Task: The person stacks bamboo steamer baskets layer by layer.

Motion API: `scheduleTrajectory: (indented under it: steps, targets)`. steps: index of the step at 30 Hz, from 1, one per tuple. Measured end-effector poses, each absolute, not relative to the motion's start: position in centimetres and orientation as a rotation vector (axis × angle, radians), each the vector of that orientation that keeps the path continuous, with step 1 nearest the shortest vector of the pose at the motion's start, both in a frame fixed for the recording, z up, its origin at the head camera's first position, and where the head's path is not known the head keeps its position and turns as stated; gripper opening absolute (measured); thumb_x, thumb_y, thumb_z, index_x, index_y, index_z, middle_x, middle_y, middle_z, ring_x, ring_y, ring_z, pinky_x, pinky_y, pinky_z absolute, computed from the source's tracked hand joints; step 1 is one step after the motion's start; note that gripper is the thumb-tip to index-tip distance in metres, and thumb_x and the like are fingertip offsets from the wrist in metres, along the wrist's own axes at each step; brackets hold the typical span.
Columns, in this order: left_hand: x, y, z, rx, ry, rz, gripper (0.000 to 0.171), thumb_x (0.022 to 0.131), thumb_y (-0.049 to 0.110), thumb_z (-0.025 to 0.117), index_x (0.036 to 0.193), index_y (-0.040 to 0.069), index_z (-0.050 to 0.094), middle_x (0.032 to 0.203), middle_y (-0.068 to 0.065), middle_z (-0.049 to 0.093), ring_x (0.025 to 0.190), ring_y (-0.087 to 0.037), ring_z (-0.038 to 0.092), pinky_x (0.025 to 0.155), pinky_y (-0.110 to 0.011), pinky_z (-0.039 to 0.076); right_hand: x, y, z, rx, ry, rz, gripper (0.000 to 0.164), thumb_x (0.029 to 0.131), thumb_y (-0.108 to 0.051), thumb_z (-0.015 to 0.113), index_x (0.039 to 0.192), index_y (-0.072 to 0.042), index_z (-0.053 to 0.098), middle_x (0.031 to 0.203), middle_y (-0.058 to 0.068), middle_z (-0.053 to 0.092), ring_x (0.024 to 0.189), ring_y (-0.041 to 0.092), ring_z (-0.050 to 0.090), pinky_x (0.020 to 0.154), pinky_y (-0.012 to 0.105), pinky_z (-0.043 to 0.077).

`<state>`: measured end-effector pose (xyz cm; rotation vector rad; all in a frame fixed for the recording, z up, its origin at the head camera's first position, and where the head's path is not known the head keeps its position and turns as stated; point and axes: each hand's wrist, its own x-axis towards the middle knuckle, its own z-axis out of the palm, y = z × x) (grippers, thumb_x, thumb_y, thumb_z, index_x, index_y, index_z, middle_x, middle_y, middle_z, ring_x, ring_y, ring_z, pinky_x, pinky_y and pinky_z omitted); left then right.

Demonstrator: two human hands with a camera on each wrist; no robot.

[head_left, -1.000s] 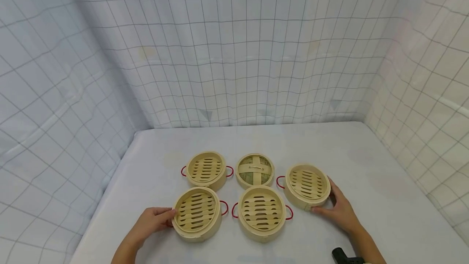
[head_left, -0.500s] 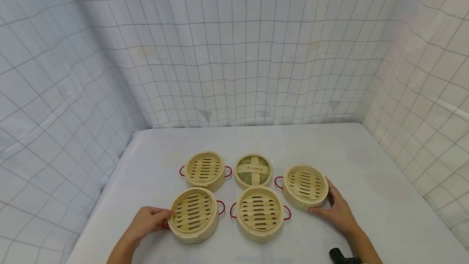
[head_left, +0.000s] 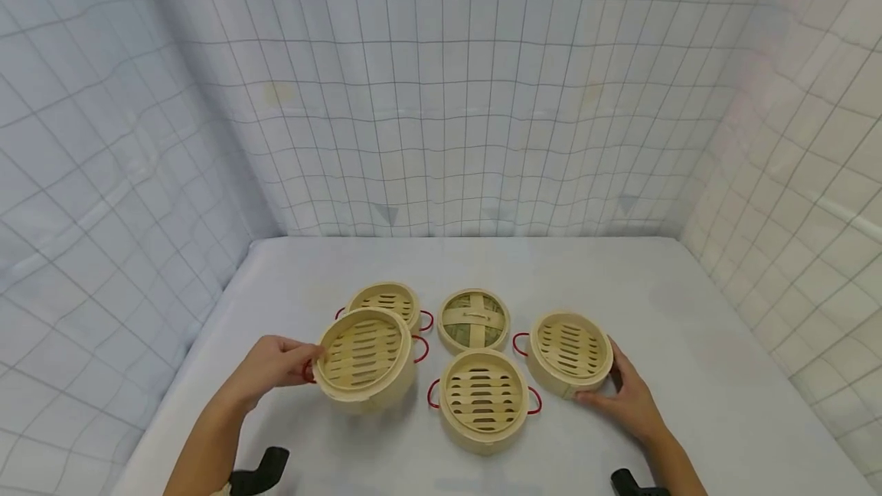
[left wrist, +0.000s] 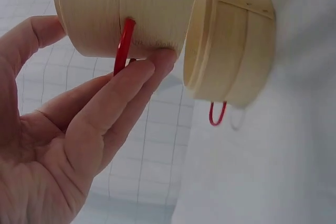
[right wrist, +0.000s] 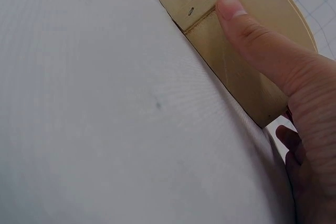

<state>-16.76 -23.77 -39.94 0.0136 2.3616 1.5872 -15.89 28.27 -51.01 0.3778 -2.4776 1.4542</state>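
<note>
My left hand (head_left: 272, 364) holds a round bamboo steamer basket (head_left: 365, 358) by its left side, raised off the table and slightly tilted. In the left wrist view, the thumb and fingers grip that basket's wall (left wrist: 94, 14) around its red handle (left wrist: 124, 45). On the right, my right hand (head_left: 623, 396) grips the side of another steamer basket (head_left: 569, 350), which rests on the table. The right wrist view shows the thumb (right wrist: 262, 45) against its stapled wall (right wrist: 236, 61); the other fingers are mostly hidden.
Behind the raised basket stands another steamer basket (head_left: 386, 299), partly covered by it. A woven steamer lid (head_left: 474, 318) lies at the back centre, with one more basket (head_left: 485, 400) in front. Grid-patterned curtains (head_left: 441, 121) enclose the white table (head_left: 551, 266).
My left hand has lifted its steamer basket up from the table; it now overlaps the back-left basket in the head view. My right hand keeps its hold on the right basket.
</note>
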Motion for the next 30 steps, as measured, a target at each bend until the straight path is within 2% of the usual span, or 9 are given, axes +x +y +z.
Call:
scheduleTrajectory:
  steps: [7,10,14,16,23,30]
  targets:
    - [-22.0,-18.9,-37.9,0.101,2.371,1.569,0.036,0.088,0.024,0.060,0.091,-0.011,0.065,0.073,-0.010,0.066,0.066,-0.019,0.065,0.069,-0.034,0.054,-16.7,29.1,-52.7,0.363,-2.484,1.422,0.106,0.062,-0.013,0.086,0.146,-0.008,0.021,0.142,0.016,0.033,0.127,0.005,0.029,0.093,0.005,0.024]
    - [-23.9,-16.1,-37.0,0.122,2.383,1.539,0.034,0.087,0.024,0.060,0.086,-0.009,0.067,0.071,-0.010,0.065,0.064,-0.018,0.064,0.068,-0.035,0.054,-17.2,29.6,-53.6,0.367,-2.483,1.420,0.108,0.062,-0.015,0.086,0.147,-0.014,0.020,0.143,0.012,0.032,0.128,0.001,0.027,0.094,0.006,0.024]
    - [-25.7,-12.2,-36.0,0.130,2.403,1.497,0.032,0.084,0.026,0.062,0.078,-0.005,0.069,0.069,-0.011,0.065,0.063,-0.016,0.063,0.067,-0.033,0.054,-17.5,29.8,-54.0,0.396,-2.443,1.459,0.107,0.061,-0.016,0.086,0.146,-0.016,0.022,0.143,0.012,0.033,0.127,0.000,0.028,0.094,0.007,0.025]
    - [-26.4,-10.4,-35.8,0.134,2.418,1.468,0.032,0.082,0.027,0.064,0.074,-0.003,0.069,0.067,-0.010,0.065,0.061,-0.015,0.062,0.065,-0.031,0.054,-17.6,29.7,-54.1,0.416,-2.423,1.477,0.106,0.060,-0.015,0.087,0.146,-0.015,0.023,0.142,0.013,0.034,0.126,0.002,0.030,0.094,0.008,0.026]
    - [-27.6,-5.6,-35.6,0.213,2.438,1.434,0.033,0.079,0.028,0.067,0.064,-0.002,0.068,0.061,-0.007,0.062,0.067,-0.025,0.066,0.058,-0.027,0.053,-17.4,29.3,-53.5,0.442,-2.413,1.463,0.106,0.060,-0.011,0.086,0.146,-0.009,0.023,0.141,0.017,0.035,0.127,0.004,0.030,0.095,0.008,0.025]
    - [-28.3,-2.8,-36.3,0.241,2.366,1.483,0.036,0.079,0.025,0.067,0.057,-0.003,0.063,0.059,-0.010,0.063,0.056,-0.018,0.064,0.056,-0.028,0.053,-16.2,28.4,-51.4,0.427,-2.423,1.474,0.104,0.060,-0.007,0.086,0.143,0.003,0.023,0.139,0.024,0.034,0.128,0.012,0.032,0.096,0.008,0.025]
